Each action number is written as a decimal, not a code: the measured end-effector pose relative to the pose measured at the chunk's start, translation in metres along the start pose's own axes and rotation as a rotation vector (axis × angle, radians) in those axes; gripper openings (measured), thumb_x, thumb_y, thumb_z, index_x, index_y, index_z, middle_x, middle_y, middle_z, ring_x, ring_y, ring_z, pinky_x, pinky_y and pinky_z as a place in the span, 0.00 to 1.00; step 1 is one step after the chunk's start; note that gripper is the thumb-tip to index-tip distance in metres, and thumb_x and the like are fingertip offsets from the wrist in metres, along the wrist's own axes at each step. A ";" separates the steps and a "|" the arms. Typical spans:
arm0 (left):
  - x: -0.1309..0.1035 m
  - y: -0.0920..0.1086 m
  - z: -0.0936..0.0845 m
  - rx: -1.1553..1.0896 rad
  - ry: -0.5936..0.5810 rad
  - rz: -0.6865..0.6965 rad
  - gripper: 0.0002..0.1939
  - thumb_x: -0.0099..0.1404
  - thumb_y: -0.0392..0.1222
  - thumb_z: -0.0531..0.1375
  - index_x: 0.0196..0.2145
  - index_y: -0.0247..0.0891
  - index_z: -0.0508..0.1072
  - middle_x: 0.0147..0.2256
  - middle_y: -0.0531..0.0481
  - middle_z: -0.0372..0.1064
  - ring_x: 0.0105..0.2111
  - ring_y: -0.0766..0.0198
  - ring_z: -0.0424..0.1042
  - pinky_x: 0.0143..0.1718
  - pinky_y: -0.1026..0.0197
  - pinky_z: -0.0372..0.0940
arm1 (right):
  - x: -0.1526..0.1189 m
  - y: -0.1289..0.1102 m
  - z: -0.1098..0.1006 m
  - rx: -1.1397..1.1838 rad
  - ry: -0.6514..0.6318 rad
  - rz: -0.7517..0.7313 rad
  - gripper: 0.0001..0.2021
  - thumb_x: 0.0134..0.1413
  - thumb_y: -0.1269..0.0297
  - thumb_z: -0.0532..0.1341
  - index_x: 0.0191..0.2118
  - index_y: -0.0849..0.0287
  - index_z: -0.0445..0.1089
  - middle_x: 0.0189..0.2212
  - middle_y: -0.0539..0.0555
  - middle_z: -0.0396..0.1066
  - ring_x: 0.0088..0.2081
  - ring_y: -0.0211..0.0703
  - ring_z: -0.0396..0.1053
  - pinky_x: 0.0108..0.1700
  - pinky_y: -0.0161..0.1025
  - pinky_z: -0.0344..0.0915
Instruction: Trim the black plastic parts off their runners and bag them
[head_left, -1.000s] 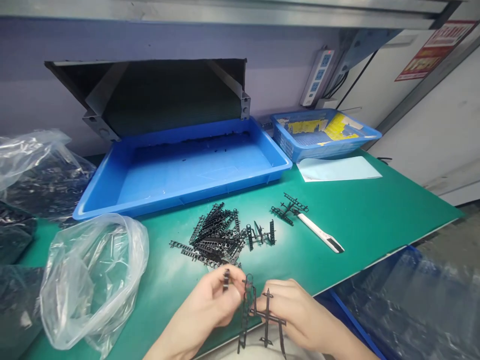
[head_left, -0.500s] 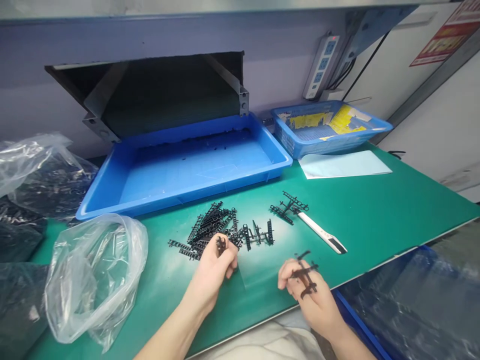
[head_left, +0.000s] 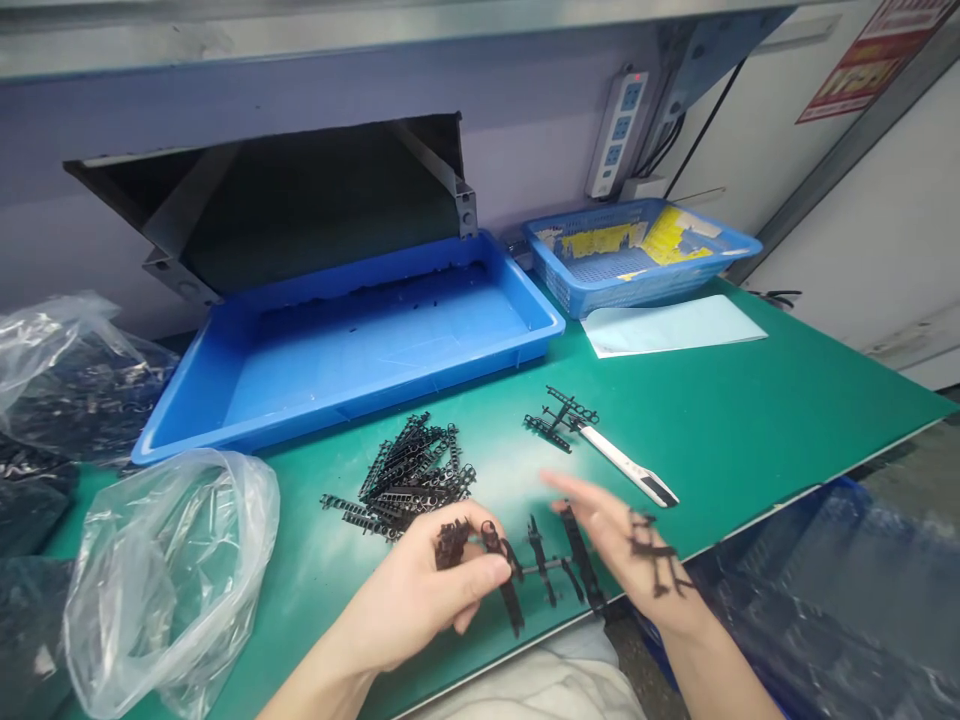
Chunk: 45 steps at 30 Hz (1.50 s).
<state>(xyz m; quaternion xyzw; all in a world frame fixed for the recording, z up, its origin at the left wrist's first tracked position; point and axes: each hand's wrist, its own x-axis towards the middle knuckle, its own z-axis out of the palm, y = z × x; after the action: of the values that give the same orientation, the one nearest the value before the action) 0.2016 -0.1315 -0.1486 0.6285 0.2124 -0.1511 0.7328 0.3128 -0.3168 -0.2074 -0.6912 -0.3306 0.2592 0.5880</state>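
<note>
My left hand (head_left: 427,585) is closed on black plastic parts; some bunch in its palm and a wider black frame (head_left: 551,565) sticks out to the right from thumb and fingers. My right hand (head_left: 615,535) is beside the frame's right end, blurred, its fingers stretched out. A small black branched piece (head_left: 660,553) lies against the back of that hand near the wrist. Behind my left hand is a pile of black strips (head_left: 412,470) on the green table (head_left: 810,400). Another black frame (head_left: 559,415) touches the tip of a white-handled tool (head_left: 626,463).
A blue tray (head_left: 360,365) stands at the back, with a blue basket (head_left: 600,290) to its right. A pale blue sheet (head_left: 675,328) lies before the basket. Clear plastic bags (head_left: 172,590) are at the left, a blue crate (head_left: 810,560) below the right edge.
My left hand now holds the frame that lay right of the pile, raised toward the table's front edge. My right hand has moved closer, its fingers straighter. The view has shifted slightly.
</note>
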 end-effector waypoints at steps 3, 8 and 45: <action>-0.010 -0.009 0.003 -0.219 -0.090 -0.030 0.17 0.55 0.54 0.61 0.29 0.36 0.64 0.11 0.61 0.52 0.12 0.77 0.43 0.13 0.70 0.38 | 0.005 -0.013 0.014 0.237 -0.440 -0.004 0.16 0.59 0.54 0.52 0.41 0.56 0.73 0.38 0.58 0.70 0.40 0.45 0.68 0.43 0.41 0.65; -0.009 -0.025 0.005 -0.537 -0.126 -0.015 0.19 0.52 0.52 0.64 0.28 0.31 0.69 0.09 0.59 0.54 0.09 0.79 0.45 0.14 0.71 0.37 | 0.007 -0.020 0.036 0.476 -0.517 0.074 0.20 0.55 0.47 0.54 0.31 0.60 0.73 0.26 0.54 0.66 0.26 0.38 0.64 0.26 0.33 0.64; 0.122 0.087 0.022 1.181 0.007 0.649 0.03 0.53 0.31 0.58 0.23 0.35 0.70 0.26 0.58 0.57 0.27 0.70 0.63 0.26 0.72 0.52 | -0.032 0.008 -0.009 -0.034 0.390 -0.264 0.06 0.56 0.70 0.55 0.34 0.55 0.68 0.36 0.55 0.71 0.41 0.46 0.67 0.42 0.44 0.65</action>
<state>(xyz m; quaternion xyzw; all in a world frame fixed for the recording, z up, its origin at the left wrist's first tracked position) 0.3521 -0.1338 -0.1328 0.9562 -0.1030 -0.0120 0.2738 0.3000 -0.3474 -0.2149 -0.6887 -0.3024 0.0361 0.6579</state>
